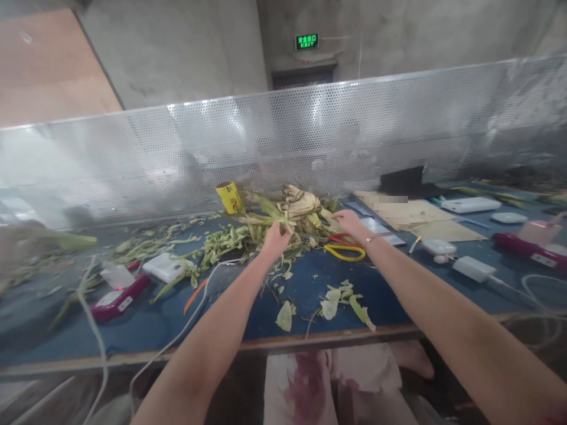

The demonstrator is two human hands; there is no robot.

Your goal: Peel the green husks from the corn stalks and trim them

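Note:
My left hand reaches to the middle of the table, fingers pinched on a pale green leaf strip at the near side of a heap of husk-like leaves. At the heap's right side my right hand is closed, thumb and fingers together on the end of a leaf. The heap mixes dry tan leaves with green ones. Just below my right hand lie scissors with yellow and red-orange handles, their blades partly under scraps. Cut green pieces lie left of my left hand. A yellow cardboard tube stands tilted behind them.
A perforated metal screen runs along the table's back. Leaf scraps lie near the front edge. Purple devices, a white box, white cables, a white charger and brown paper lie to the sides.

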